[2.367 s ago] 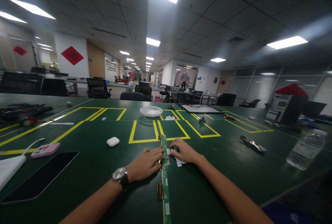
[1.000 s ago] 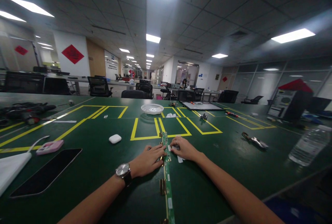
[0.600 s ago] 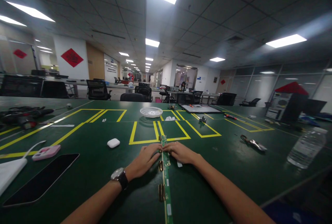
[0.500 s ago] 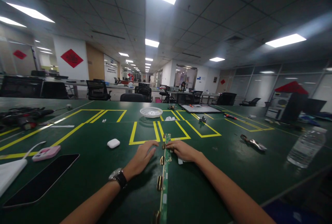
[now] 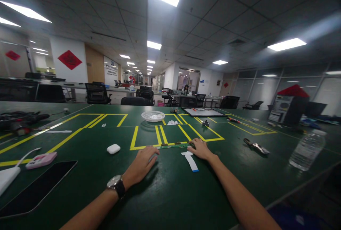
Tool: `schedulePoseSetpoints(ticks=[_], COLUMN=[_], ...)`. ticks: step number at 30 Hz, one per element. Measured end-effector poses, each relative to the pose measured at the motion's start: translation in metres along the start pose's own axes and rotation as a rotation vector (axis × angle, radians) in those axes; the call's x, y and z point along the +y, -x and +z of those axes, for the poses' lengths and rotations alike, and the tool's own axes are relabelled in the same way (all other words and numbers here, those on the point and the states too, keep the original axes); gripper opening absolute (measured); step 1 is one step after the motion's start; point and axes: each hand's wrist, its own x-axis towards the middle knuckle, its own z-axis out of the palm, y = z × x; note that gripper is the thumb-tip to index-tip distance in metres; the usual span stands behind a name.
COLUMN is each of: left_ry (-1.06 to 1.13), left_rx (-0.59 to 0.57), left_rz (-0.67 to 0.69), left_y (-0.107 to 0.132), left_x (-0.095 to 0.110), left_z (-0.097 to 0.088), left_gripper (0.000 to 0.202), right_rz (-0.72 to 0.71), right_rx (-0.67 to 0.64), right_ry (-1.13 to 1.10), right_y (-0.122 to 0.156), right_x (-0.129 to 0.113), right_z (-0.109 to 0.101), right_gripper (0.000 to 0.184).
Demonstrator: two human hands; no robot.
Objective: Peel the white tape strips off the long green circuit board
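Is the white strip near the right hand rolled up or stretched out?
Stretched out: the white strip runs from beside the right hand toward the camera, its blue end showing.

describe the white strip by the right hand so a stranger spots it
On the dark green table, a slim green circuit board lies crosswise, reaching the bare right hand. Left of that hand lies a flat white strip, set apart by its blue end.

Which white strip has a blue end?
The white strip beside the right hand; the other strip, farther off at left, shows no blue.
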Motion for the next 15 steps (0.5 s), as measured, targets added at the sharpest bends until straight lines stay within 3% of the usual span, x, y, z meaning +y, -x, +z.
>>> schedulePoseSetpoints(ticks=[5, 15], left_ry=[-0.128, -0.18], left_rx=[-0.128, -0.147], left_rz=[0.064, 0.09], left_y=[0.0011, 0.002], left_x=[0.0093, 0.0078], left_z=[0.0018, 0.0032], left_gripper=[0.019, 0.02], right_rz=[0.035, 0.008], right_rx=[-0.045, -0.125], right_ry=[-0.008, 0.006], right_y=[-0.0009, 0.003], right_x=[0.0006, 0.0022], right_z=[0.0011, -0.005], right_gripper=[0.053, 0.071])
